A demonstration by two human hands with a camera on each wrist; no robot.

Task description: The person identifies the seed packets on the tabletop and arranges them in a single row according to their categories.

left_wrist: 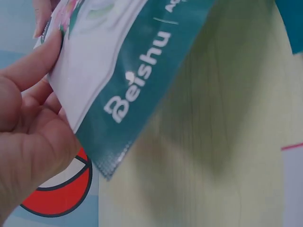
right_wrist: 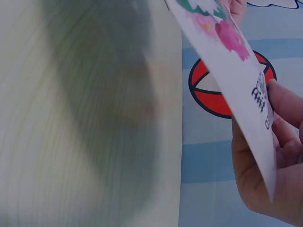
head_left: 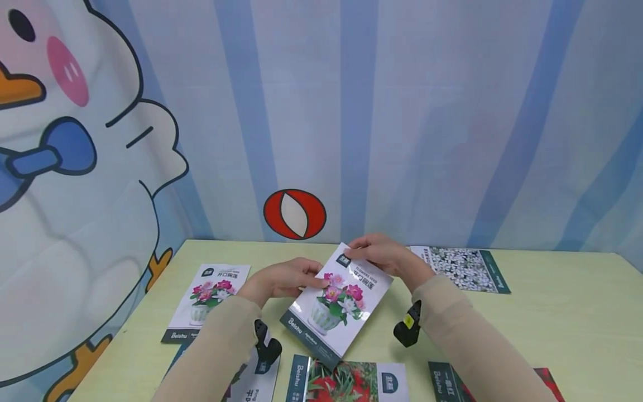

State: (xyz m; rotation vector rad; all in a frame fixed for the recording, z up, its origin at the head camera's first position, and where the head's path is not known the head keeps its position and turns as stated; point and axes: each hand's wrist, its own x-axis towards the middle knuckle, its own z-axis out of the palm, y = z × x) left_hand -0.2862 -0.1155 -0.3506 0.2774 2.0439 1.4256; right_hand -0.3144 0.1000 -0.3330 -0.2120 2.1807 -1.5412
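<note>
Both hands hold one seed packet (head_left: 334, 307), tilted above the middle of the table, its face with pink flowers in a pot turned up. The left hand (head_left: 288, 278) pinches its left edge, thumb on the front. At the top edge the right hand (head_left: 384, 254) pinches it, thumb on the front and fingers behind. In the left wrist view the packet's green band (left_wrist: 142, 80) reads "Beishu", beside the left hand (left_wrist: 33, 127). The right wrist view shows the right hand (right_wrist: 274, 151) at the packet's white end (right_wrist: 251, 109).
A matching flower-pot packet (head_left: 208, 301) lies at the left. A white-flower packet (head_left: 462, 269) lies at the back right. Along the front are a red-flower packet (head_left: 346, 382), a partly covered packet (head_left: 256, 379) and a dark-banded packet (head_left: 444, 382). A striped backdrop (head_left: 402, 111) stands behind the table (head_left: 567, 312).
</note>
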